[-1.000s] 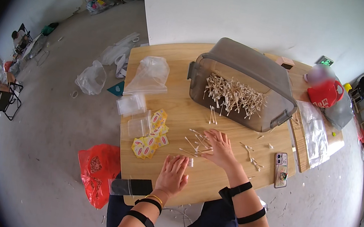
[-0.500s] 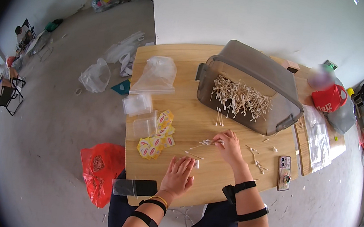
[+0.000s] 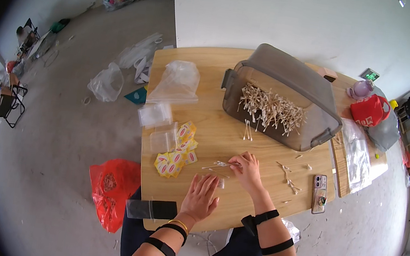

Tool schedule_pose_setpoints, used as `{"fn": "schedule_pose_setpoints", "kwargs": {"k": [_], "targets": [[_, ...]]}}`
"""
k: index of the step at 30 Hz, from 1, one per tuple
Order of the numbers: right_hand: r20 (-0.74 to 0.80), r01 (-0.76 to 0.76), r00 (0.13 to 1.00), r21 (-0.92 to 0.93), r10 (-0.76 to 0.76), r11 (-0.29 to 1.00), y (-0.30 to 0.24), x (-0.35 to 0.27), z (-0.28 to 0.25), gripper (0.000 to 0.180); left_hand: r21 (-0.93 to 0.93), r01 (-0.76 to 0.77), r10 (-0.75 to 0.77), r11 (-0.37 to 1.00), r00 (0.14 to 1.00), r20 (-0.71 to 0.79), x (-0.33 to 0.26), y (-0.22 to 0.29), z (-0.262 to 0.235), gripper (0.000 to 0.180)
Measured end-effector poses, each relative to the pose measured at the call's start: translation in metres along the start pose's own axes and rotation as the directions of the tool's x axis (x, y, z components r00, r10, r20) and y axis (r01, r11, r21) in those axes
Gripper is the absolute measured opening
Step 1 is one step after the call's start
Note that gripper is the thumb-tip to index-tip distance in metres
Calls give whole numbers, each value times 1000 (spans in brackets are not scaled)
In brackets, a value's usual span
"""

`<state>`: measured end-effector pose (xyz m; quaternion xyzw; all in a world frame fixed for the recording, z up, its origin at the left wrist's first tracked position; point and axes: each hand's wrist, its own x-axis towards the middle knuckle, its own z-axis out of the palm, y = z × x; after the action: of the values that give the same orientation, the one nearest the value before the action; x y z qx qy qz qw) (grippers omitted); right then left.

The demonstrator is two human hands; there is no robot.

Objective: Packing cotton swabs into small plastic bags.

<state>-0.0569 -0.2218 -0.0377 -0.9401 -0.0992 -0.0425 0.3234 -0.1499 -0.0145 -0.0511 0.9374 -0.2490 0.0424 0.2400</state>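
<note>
- Cotton swabs [image 3: 270,107] lie heaped in a tilted grey plastic bin [image 3: 294,83] at the far side of the wooden table [image 3: 209,58], well apart from both hands.
- A small bundle of swabs [image 3: 218,165] lies on the table just left of the right hand [image 3: 247,171], its long axis running left to right; the right hand is the nearer one.
- The right hand's fingers are drawn together on the bundle's near end, apparently pinching it, though the view is too small to be sure.
- The left hand [image 3: 201,197] rests flat, fingers spread, on what may be a clear bag, just below the bundle.
- Yellow-and-red packets [image 3: 175,158] lie to the left; a phone [image 3: 319,194] lies to the right.
</note>
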Motion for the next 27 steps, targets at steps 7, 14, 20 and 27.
{"fn": "schedule_pose_setpoints", "kwargs": {"k": [7, 14, 20, 27], "targets": [[-17, 45, 999, -2, -45, 999, -4, -9, 3, 18, 58, 25, -29, 998, 997, 68, 2, 2, -2, 75], [-15, 58, 998, 8, -58, 998, -7, -16, 0, 17, 96, 35, -45, 995, 994, 103, 4, 3, -4, 77], [-7, 60, 998, 9, -60, 998, -8, -20, 0, 16, 114, 43, -56, 993, 992, 113, 5, 4, -5, 78], [-44, 58, 997, 43, -56, 997, 4, -28, -7, 16, 104, 62, -74, 993, 991, 112, 6, 6, -4, 78]]}}
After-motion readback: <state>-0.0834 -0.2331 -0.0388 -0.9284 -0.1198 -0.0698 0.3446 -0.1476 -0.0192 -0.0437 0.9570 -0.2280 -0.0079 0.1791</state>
